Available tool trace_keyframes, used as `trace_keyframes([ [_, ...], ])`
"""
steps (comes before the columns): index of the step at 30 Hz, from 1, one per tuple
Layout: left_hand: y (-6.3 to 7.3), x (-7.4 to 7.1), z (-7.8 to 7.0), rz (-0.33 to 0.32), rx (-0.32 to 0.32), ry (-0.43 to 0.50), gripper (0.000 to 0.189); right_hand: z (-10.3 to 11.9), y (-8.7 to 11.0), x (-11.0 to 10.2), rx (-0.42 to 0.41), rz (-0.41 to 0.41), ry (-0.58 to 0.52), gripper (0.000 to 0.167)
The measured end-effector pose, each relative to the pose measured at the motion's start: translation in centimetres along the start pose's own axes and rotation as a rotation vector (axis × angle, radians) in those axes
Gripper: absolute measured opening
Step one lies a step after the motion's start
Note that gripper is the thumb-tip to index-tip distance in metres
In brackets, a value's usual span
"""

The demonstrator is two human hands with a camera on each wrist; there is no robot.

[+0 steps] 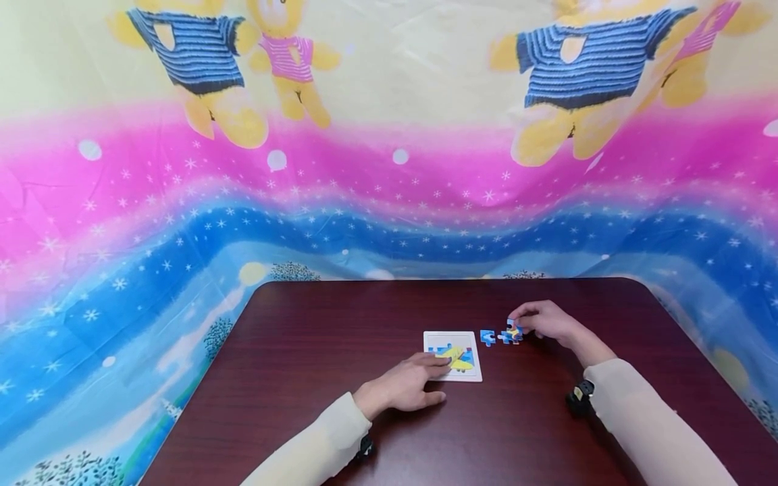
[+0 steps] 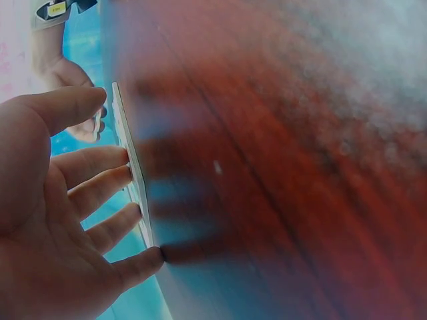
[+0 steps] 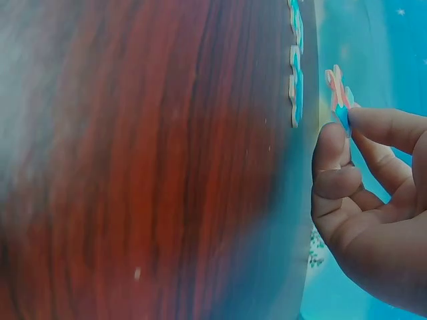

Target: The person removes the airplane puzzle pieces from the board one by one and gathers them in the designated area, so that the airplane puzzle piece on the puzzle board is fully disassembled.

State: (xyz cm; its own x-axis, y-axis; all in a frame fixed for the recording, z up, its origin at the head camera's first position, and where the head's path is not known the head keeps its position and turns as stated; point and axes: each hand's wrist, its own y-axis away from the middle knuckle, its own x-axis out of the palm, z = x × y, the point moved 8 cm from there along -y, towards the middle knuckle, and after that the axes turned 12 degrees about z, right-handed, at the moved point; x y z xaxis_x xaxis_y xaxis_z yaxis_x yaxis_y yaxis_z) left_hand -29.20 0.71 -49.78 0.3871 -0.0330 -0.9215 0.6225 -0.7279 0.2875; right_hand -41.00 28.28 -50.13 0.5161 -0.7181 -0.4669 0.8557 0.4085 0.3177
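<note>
My left hand (image 1: 406, 383) lies with straight fingers on a white-framed puzzle board (image 1: 478, 368), its fingertips over the yellow airplane picture (image 1: 454, 352). In the left wrist view, the fingers (image 2: 100, 193) are spread and reach the edge of the thin board. To the right of the board, my right hand (image 1: 547, 320) pinches a jigsaw piece (image 3: 338, 93) between thumb and fingers. The piece is held up off the table in the right wrist view, showing pink and blue. Loose blue puzzle pieces (image 1: 487, 337) lie between the board and that hand.
A dark red-brown wooden table (image 1: 292, 378) carries everything. Behind it hangs a printed curtain (image 1: 389, 169) with bears and snowflakes, close to the table's far edge. Small black cameras (image 1: 580, 398) sit at both cream sleeves (image 1: 644, 412).
</note>
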Motion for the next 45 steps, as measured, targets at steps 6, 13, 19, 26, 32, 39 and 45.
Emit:
trace_keyframes([
  [6,0.0,0.0,-0.1,-0.006,0.002,0.0,0.056,-0.8,0.6,-0.7,0.002,0.0,0.011,0.025],
  [13,0.0,0.1,0.0,-0.002,0.003,-0.001,0.056,-1.6,1.4,-1.5,0.038,-0.026,0.063,0.026],
  [19,0.0,0.1,0.1,0.004,0.0,0.014,0.056,-2.0,1.8,-1.5,0.054,-0.033,0.101,0.023],
  [26,0.0,0.2,0.1,0.007,0.003,0.014,0.056,-1.9,2.0,-1.5,0.059,-0.039,0.137,0.022],
  [32,0.0,0.3,0.1,0.014,-0.004,0.013,0.057,-2.2,1.8,-1.5,0.067,-0.049,0.18,0.022],
  [39,-0.1,0.4,0.2,0.017,-0.006,0.009,0.058,-2.1,1.8,-1.5,0.079,-0.055,0.183,0.025],
  [45,-0.1,0.4,0.3,0.019,-0.006,-0.003,0.058,-2.0,1.8,-1.6,0.087,-0.062,0.172,0.026],
])
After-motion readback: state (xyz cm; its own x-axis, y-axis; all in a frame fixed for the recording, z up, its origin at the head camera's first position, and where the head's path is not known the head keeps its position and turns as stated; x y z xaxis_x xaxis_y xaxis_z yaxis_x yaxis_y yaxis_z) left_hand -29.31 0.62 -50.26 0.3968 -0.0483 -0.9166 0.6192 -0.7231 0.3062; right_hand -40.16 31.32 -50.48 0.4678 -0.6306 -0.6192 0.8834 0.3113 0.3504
